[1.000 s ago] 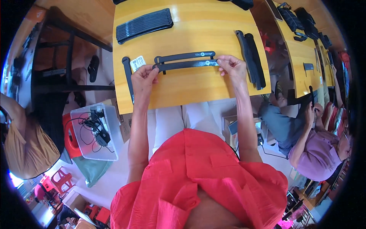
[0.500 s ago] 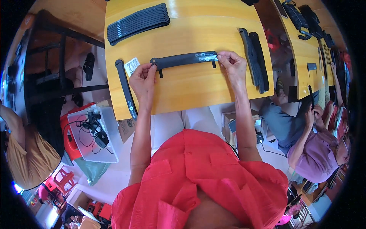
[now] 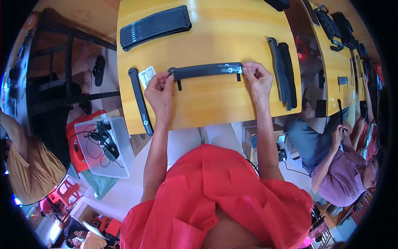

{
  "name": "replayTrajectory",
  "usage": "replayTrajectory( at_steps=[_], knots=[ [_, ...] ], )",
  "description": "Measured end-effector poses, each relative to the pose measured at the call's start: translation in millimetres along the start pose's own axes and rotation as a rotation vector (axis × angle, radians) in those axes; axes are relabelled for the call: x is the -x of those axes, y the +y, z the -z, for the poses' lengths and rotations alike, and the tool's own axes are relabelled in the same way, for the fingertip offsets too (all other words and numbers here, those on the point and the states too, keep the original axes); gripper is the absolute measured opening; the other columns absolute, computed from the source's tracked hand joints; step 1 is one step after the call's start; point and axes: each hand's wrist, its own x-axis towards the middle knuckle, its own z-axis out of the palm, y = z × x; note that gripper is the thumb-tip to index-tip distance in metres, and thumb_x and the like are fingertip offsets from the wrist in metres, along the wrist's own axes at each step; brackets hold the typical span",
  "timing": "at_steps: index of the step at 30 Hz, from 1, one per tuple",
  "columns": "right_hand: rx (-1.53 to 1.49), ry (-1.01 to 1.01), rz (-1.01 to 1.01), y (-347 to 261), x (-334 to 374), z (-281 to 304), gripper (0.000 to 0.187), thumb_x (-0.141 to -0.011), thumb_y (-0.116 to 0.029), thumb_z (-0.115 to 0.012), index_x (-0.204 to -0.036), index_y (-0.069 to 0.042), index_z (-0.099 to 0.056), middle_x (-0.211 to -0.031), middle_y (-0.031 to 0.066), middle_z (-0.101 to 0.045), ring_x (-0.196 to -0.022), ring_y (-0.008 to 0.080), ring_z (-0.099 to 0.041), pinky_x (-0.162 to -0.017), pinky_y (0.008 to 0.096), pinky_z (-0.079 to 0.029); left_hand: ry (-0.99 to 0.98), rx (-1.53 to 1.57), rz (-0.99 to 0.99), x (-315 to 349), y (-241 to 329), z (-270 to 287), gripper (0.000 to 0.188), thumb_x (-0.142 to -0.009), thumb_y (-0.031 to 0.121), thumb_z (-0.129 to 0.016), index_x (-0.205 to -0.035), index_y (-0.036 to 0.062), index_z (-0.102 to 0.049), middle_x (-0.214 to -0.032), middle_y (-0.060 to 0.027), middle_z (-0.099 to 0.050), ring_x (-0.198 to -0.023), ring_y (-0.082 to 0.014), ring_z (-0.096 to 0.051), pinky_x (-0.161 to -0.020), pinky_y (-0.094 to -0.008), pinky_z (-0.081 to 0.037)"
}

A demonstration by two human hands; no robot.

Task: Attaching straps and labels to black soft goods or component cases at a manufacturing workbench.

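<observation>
A black strap (image 3: 199, 72) with a rounded tab at its left end and pale print near its right end is stretched level above the yellow table. My left hand (image 3: 161, 91) pinches the tab end between thumb and fingers. The strap's right end is in the pinched fingertips of my right hand (image 3: 258, 79). Two short black strips show just below the strap, one near each end; whether they touch it I cannot tell. Beside my left hand lie a single black strap (image 3: 141, 101) and a white printed label (image 3: 146, 74), partly hidden by that hand.
A neat row of black straps (image 3: 155, 27) lies at the table's far left, and a bundle of straps (image 3: 284, 74) at its right. Left of the table (image 3: 215, 110), a clear plastic bin (image 3: 122, 164) holds cables. A co-worker in purple (image 3: 342, 178) sits at the right.
The whole view has shifted slightly, so the table and straps sit a little lower in it. Both hands keep their pinch on the same strap.
</observation>
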Motion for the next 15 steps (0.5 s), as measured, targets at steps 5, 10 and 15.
replayTrajectory(
  at_steps=[5,10,15],
  knots=[
    [0.059,0.0,0.011,1.7,3.9,1.6,0.007,-0.077,0.003,-0.065,-0.083,0.0,-0.064,-0.064,-0.0056,-0.052,-0.057,0.0007,-0.042,-0.051,0.0155,-0.035,0.012,-0.017,-0.027,0.4,-5.6,0.3,0.011,-0.082,0.004,-0.063,-0.091,-0.0016,-0.062,-0.071,-0.0009,-0.06,-0.056,-0.0026,-0.051,-0.045,-0.0162,-0.04],
    [0.054,0.017,0.062,4.4,5.9,-1.3,0.007,-0.077,0.004,-0.065,-0.083,0.001,-0.064,-0.066,-0.0049,-0.052,-0.058,0.0011,-0.043,-0.053,0.0158,-0.036,0.051,-0.028,0.02,3.5,2.1,-1.4,0.009,-0.082,0.003,-0.063,-0.09,0.0002,-0.062,-0.071,-0.0004,-0.059,-0.056,-0.002,-0.05,-0.045,-0.0161,-0.041],
    [0.025,0.024,0.004,2.3,6.5,-1.1,0.007,-0.077,0.004,-0.064,-0.083,0.0,-0.064,-0.066,-0.0049,-0.053,-0.057,0.0004,-0.042,-0.051,0.0149,-0.035,0.035,-0.026,0.002,1.2,-3.9,-0.4,0.008,-0.082,0.003,-0.063,-0.089,0.0006,-0.061,-0.07,0.0,-0.058,-0.055,-0.002,-0.049,-0.045,-0.0161,-0.041]
  ],
)
